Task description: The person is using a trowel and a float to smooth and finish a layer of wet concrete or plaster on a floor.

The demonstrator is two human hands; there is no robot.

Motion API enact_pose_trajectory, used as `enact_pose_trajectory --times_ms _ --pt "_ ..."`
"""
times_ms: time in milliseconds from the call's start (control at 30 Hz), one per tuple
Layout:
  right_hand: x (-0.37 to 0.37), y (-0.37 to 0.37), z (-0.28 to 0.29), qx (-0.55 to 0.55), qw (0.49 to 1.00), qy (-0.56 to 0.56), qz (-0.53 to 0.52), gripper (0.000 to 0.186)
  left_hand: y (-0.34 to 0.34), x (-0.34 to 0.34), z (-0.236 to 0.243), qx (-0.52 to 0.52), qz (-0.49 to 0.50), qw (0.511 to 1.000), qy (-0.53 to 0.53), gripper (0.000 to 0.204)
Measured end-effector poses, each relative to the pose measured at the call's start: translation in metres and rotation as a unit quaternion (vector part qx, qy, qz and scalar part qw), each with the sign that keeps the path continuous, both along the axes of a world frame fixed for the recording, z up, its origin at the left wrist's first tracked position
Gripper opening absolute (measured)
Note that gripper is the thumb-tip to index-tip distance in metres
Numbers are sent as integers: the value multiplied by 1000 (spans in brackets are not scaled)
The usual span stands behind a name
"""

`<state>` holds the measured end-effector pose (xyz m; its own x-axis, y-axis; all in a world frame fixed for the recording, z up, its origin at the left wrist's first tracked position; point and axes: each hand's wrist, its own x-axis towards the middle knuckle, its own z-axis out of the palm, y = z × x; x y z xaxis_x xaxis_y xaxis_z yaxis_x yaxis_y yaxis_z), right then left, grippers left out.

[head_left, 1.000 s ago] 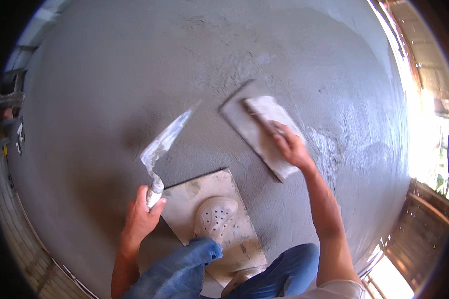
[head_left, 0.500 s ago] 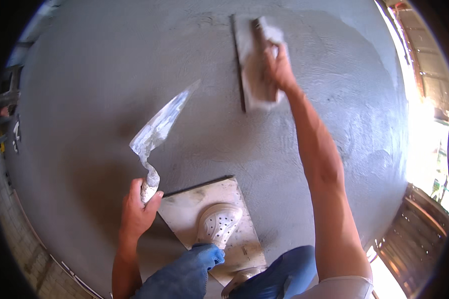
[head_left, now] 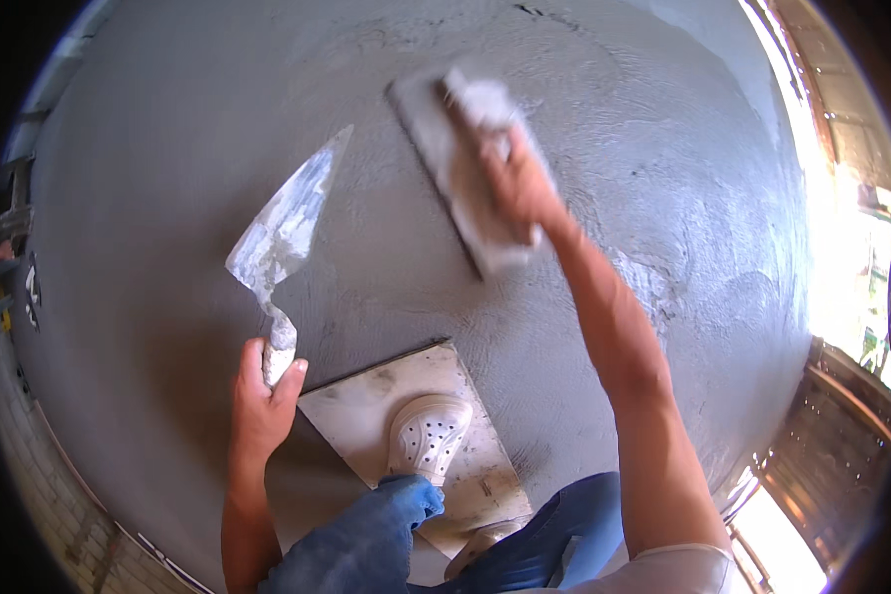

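Note:
A pointed trowel [head_left: 289, 223], its blade smeared with grey cement, is held upright in my left hand [head_left: 265, 401]. My fingers wrap round its pale handle, and the blade points up and away over the floor. My right hand [head_left: 520, 188] grips a rectangular plastering float [head_left: 436, 148] by its handle. The float is tilted, slightly blurred by motion, and appears to lie flat on the wet grey cement [head_left: 604, 129]. Ridges and fine swirls mark the cement around it.
Under my feet lies a flat, pale square board [head_left: 351, 401] on the cement. A white perforated clog [head_left: 429, 436] rests on it. A block wall [head_left: 45, 475] runs along the left, and wooden boards [head_left: 832, 455] with a bright gap stand at the right.
My right hand has swept the float left and nearer to me, turning it to a slant. The left hand and trowel have shifted a little to the left.

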<state>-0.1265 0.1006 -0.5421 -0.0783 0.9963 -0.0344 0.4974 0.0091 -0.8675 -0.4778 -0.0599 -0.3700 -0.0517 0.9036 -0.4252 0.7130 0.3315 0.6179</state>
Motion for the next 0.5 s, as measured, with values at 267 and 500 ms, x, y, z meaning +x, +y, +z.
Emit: enact_pose_trajectory --times_ms 267,500 --pt "71 -57 34 -199 950 143 -194 34 -1 0 -5 67 19 998 -7 21" --pt "-112 46 28 -40 984 22 173 32 10 9 -10 57 134 983 -108 18"
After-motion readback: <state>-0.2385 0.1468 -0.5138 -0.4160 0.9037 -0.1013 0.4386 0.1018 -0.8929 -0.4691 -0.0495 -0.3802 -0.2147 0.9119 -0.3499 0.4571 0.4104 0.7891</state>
